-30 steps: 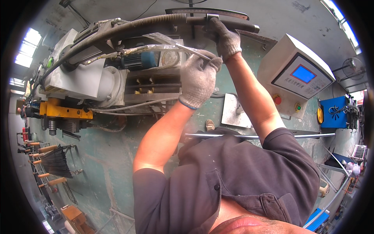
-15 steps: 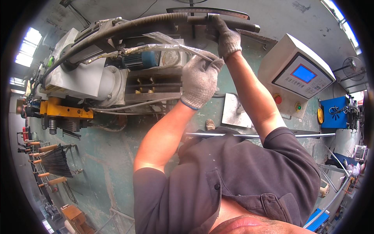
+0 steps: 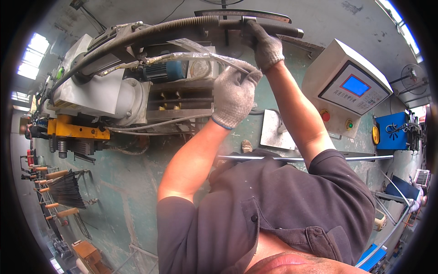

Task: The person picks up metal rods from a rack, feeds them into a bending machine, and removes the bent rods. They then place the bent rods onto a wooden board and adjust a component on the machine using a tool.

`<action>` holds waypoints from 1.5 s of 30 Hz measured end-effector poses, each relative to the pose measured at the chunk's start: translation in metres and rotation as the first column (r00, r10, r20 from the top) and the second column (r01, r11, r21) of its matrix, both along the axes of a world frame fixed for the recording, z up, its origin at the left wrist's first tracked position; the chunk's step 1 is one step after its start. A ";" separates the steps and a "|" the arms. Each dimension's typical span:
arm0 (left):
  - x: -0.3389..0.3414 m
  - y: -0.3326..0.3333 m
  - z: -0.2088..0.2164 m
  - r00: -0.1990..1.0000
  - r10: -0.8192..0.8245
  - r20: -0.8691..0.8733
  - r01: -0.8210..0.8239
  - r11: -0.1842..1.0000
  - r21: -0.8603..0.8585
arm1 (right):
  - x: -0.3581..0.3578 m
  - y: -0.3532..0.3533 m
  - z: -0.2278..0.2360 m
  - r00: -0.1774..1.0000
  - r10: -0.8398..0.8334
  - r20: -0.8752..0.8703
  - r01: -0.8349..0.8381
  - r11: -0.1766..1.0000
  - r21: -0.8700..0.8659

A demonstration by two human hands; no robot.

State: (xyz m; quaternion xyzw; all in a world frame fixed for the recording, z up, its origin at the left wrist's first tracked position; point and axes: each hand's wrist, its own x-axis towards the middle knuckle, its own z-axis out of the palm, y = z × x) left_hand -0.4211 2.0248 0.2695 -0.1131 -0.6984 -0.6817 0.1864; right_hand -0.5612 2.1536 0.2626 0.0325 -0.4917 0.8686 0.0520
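Note:
My left hand (image 3: 234, 95), in a pale knitted glove, is closed on the end of a strip of clear plastic film (image 3: 182, 55). The strip runs leftward to the machine, wrinkled and partly twisted. Farther up, my right hand (image 3: 265, 46), in a similar glove with darkened fingers, is wrapped round a long dark ribbed tube (image 3: 194, 22) near its right end. A pale metal band (image 3: 249, 18) sits on the tube beside those fingers. The tube curves left over the machine (image 3: 98, 93). The undersides of both grips are hidden.
To the right stands a control cabinet (image 3: 329, 86) with a blue screen and red and green buttons. A blue motor (image 3: 175, 70) sits within the machine frame. A white plate (image 3: 276, 129) lies below my right forearm; a thin metal rod (image 3: 319, 159) crosses at my waist.
Both hands keep nearly the same places and holds. My left fingers have closed slightly further over the strip's end.

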 end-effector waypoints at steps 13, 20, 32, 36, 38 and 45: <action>-0.002 -0.004 0.011 1.000 0.027 0.013 -0.026 1.000 -0.007 | -0.012 0.009 -0.017 0.934 0.104 -0.343 -0.034 0.978 0.204; -0.031 -0.008 0.023 0.983 0.067 0.173 -0.114 0.954 0.277 | -0.010 0.013 -0.010 0.949 0.173 -0.264 -0.192 0.980 -0.051; -0.085 -0.002 0.061 0.934 -0.020 0.357 -0.210 0.777 0.594 | -0.012 0.024 -0.007 0.935 0.265 -0.233 -0.262 0.964 0.047; -0.088 -0.005 0.058 0.930 -0.126 0.346 -0.127 0.772 0.623 | -0.017 0.027 -0.012 0.938 0.272 -0.217 -0.272 0.962 0.030; -0.087 -0.002 0.061 0.918 -0.148 0.368 -0.139 0.749 0.648 | -0.019 0.028 -0.014 0.940 0.268 -0.212 -0.271 0.962 0.011; -0.090 -0.004 0.072 0.884 -0.123 0.451 -0.228 0.729 0.646 | -0.013 0.025 -0.008 0.932 0.308 -0.190 -0.323 0.945 -0.056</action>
